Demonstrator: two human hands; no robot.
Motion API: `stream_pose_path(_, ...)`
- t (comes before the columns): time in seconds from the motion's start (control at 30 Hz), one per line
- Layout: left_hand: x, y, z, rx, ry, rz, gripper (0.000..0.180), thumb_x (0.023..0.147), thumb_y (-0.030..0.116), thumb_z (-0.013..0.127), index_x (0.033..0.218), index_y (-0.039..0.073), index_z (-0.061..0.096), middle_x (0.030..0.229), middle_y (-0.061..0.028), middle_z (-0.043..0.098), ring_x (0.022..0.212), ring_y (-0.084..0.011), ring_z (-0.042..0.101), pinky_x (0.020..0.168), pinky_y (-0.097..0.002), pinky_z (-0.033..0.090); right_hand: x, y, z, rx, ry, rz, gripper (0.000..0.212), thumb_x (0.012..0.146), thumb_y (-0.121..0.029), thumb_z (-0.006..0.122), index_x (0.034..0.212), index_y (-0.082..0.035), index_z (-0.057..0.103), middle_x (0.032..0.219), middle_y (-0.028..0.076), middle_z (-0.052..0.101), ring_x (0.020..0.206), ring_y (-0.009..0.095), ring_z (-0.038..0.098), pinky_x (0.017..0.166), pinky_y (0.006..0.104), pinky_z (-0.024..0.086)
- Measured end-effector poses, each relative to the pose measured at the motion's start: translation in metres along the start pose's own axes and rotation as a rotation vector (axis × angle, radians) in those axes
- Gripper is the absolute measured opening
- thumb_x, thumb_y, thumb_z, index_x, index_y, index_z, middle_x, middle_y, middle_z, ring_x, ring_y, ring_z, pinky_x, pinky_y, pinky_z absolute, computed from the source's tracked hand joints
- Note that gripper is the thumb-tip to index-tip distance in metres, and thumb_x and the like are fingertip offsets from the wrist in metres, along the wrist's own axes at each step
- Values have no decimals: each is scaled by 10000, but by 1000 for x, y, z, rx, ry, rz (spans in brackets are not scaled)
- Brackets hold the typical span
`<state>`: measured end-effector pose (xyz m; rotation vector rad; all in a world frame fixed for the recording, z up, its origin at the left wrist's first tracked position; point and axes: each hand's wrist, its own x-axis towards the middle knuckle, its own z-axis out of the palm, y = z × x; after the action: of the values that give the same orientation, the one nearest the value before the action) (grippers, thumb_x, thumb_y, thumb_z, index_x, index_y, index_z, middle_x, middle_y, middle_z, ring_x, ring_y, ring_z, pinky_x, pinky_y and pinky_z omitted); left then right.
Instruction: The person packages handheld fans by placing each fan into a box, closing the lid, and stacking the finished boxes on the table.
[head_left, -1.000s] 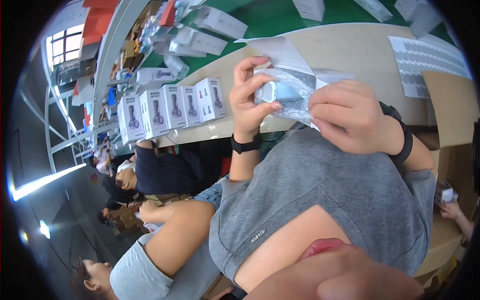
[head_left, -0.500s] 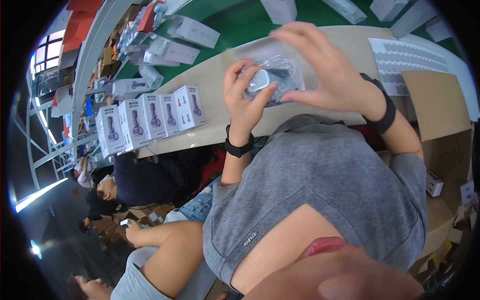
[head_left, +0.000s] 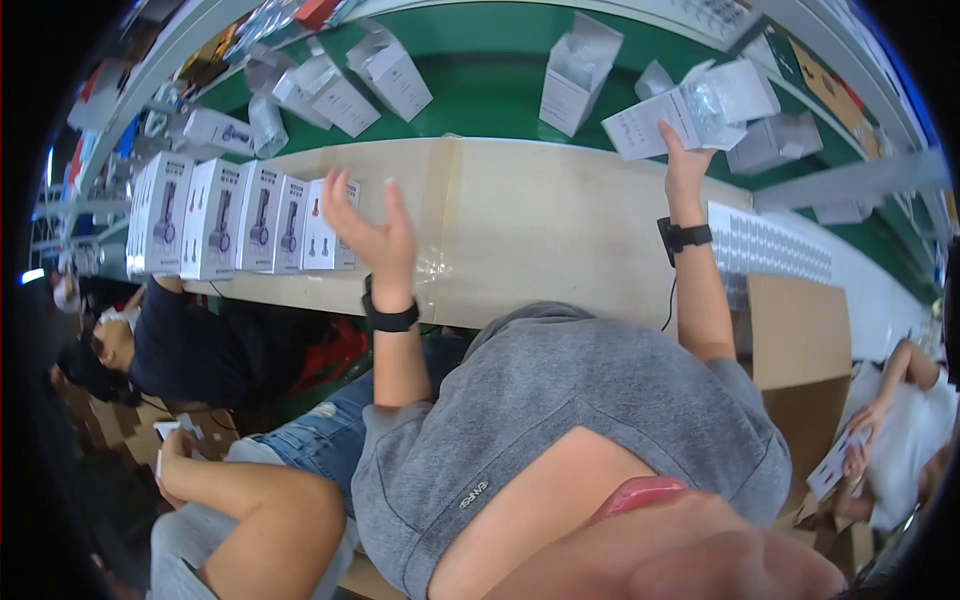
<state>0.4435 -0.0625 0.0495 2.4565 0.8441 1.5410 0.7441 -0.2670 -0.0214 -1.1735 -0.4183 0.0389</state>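
My right hand (head_left: 686,168) reaches to the far right and grips an open white box (head_left: 650,124), which lies tilted at the edge of the green shelf. Clear bubble wrap (head_left: 705,105) shows in the box's mouth, beside its raised flaps. My left hand (head_left: 380,238) is open over the bench at left, palm up, fingers apart and nothing in it. Its fingers overlap the end of a row of closed white boxes (head_left: 258,222) printed with a purple device; whether they touch the end box, I cannot tell.
Several open white boxes (head_left: 390,75) stand on the green shelf (head_left: 480,75) behind the pale bench (head_left: 550,225). A white slotted tray (head_left: 770,245) lies right, near a brown carton (head_left: 800,330). People sit at left; another person at right holds a white box (head_left: 838,465).
My hands have parted from the bubble-wrapped item in a box before me. The left moved to the closed boxes; the right took hold of an open box at right. The view swung.
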Motion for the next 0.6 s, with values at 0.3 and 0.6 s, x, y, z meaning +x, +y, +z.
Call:
stream_pose_path(0.3,-91,-125,-27,801,-208,-308,823,662,411,714,1272,-10,357,1292,-286,323,1225,-423,270,1013,-491,229,23,97,-11,-563,1,-28,897,625,-279,793,1248,96,268,1256,243,371,1136,312,424,962,383,333)
stream_pose_path(0.6,-108,-154,-28,746,-158,-307,680,671,340,713,1238,74,450,1255,-270,377,1171,-421,328,968,-469,307,-82,71,-61,-682,-612,231,457,779,-240,642,1151,-20,494,951,153,615,880,247,605,772,331,471)
